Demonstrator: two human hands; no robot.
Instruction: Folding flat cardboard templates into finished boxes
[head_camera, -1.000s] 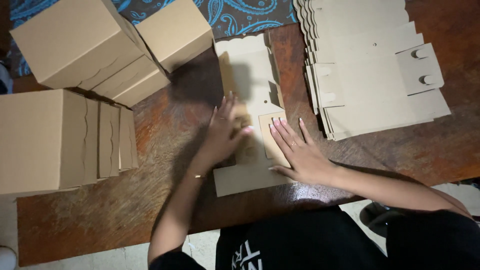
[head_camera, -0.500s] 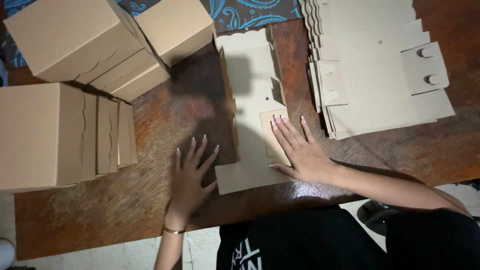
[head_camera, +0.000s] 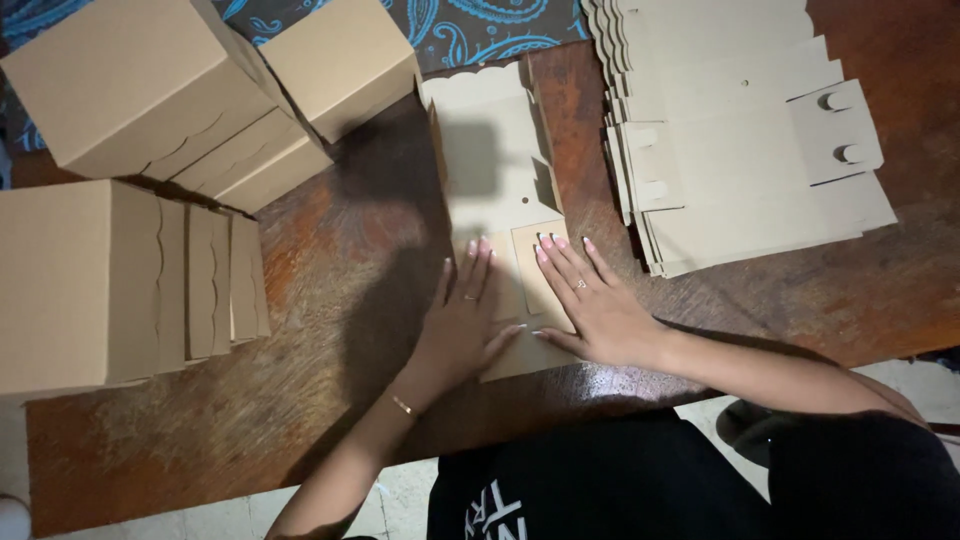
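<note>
The left hand (head_camera: 462, 325) and right hand (head_camera: 590, 305) both press flat, fingers straight and slightly spread, on a flat cardboard box blank (head_camera: 490, 170) lying on the wooden table (head_camera: 330, 300), gripping nothing.

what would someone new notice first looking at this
Two hands pressed flat on a cardboard blank at the table's near edge: the left hand and right hand side by side. At right lies a stack of flat blanks; at left and upper left stand folded boxes on the worn wooden table.
</note>
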